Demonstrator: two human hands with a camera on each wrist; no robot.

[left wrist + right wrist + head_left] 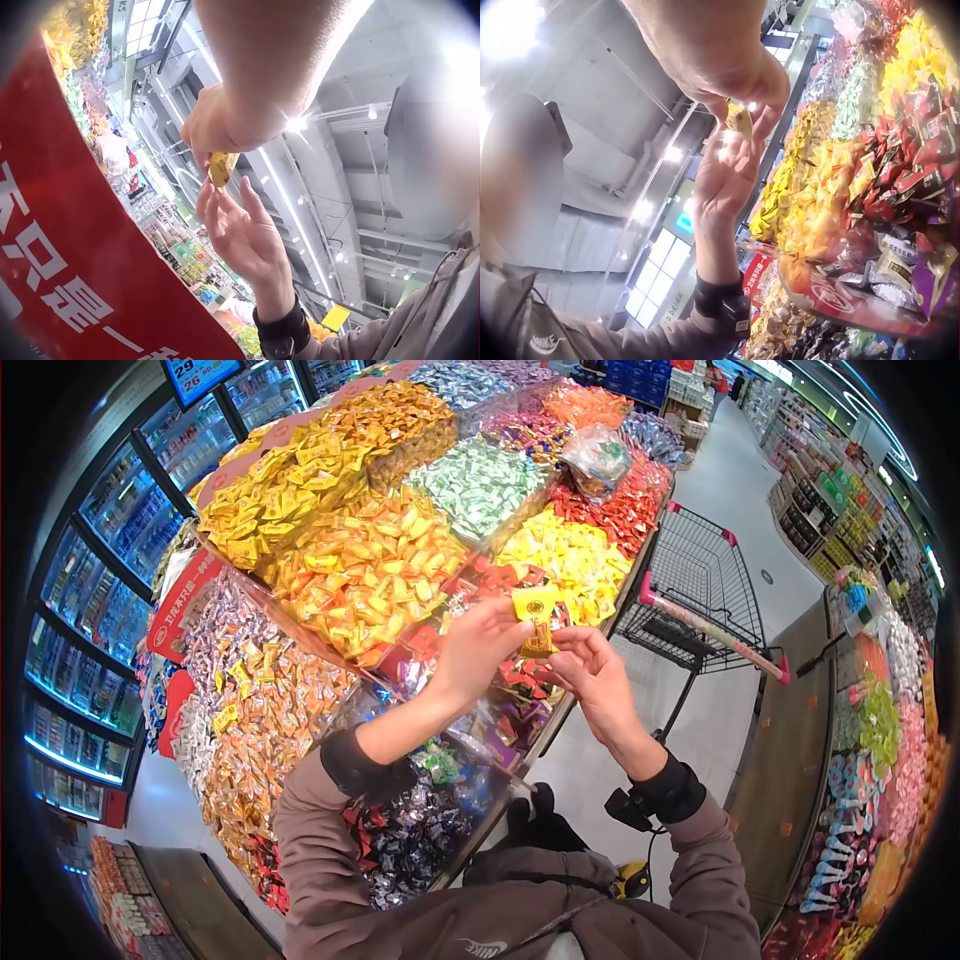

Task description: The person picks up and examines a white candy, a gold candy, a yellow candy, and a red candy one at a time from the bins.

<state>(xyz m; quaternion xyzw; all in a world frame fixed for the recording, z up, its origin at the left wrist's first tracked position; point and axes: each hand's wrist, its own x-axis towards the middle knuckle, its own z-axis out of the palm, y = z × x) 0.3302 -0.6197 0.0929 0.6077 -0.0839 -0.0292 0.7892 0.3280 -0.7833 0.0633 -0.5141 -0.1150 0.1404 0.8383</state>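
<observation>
A small yellow wrapped candy point(536, 622) is held up between both hands, over the heaped candy display. The left hand point(482, 650) pinches its left side between thumb and fingers. On the lower right edge, the right hand point(596, 678) pinches it with thumb and fingertips. In the left wrist view the candy point(223, 169) hangs from the left hand point(232, 120), with the right hand point(247, 236) below it. The right wrist view shows the candy point(739, 121) at the fingertips of the right hand point(720, 67).
Divided bins hold orange candies point(360, 565), green ones point(480, 485) and yellow ones point(565, 560). A black shopping cart point(695, 585) stands right of the display. Fridges point(90, 600) line the left, and a wooden shelf point(785, 760) runs along the right.
</observation>
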